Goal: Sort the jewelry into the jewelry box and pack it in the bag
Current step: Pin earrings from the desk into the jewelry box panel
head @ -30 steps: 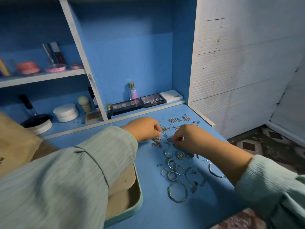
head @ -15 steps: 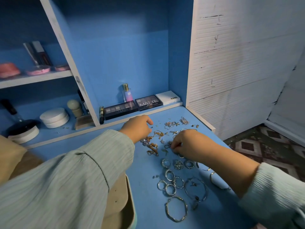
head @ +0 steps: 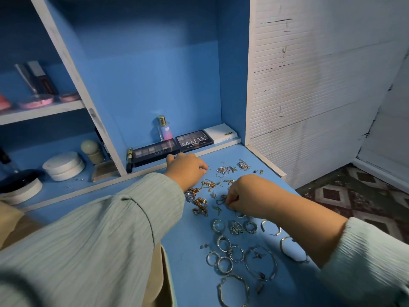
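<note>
Right hand (head: 247,196) pinching small dark earring (head: 222,199), left hand (head: 187,168) curled over scattered gold chains (head: 199,201), unclear if gripping, silver rings (head: 223,251) on blue desk (head: 190,251)

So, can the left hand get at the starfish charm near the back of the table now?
Probably yes. The left hand hovers just left of the starfish charm, with only bare blue table and small loose pieces between them; nothing covers the charm.
</note>
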Available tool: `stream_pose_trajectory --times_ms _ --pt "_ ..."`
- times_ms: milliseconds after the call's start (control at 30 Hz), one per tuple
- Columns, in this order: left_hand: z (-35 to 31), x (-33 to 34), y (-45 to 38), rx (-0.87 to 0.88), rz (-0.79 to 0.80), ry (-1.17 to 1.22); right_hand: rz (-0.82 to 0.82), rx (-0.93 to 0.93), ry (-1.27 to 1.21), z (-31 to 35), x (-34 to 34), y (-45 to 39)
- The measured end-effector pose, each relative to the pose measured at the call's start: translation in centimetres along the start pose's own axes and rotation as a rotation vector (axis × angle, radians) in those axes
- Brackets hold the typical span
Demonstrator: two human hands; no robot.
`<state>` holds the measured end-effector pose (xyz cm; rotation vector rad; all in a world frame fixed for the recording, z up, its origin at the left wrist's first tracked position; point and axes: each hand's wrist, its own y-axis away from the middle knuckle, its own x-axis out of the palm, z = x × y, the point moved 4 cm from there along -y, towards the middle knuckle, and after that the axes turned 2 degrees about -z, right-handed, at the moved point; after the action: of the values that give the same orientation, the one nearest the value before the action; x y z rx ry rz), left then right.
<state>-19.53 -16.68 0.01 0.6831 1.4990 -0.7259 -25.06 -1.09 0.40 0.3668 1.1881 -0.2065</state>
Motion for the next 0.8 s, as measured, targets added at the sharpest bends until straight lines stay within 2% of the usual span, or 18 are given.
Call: stream_pose_trajectory --times_ms 233,433,600,800 --pt "0.1 0.5 -0.7 0.015 -0.097 -0.02 -0.002 0.008 -0.112 -0.2 -0.1 0.3" --pt "-0.3 0.4 -1.0 0.07 -0.047 -0.133 -0.022 0.018 -0.224 -0.5 -0.2 0.1" --pt "0.1 0.0 -0.4 0.018 -0.043 -0.072 -0.087 0.015 -0.366 -0.8 -0.9 0.7" --pt "0.3 -1.7 1.8 -0.01 -0.073 -0.024 -0.145 0.01 -0.398 0.1 -1.4 1.7"
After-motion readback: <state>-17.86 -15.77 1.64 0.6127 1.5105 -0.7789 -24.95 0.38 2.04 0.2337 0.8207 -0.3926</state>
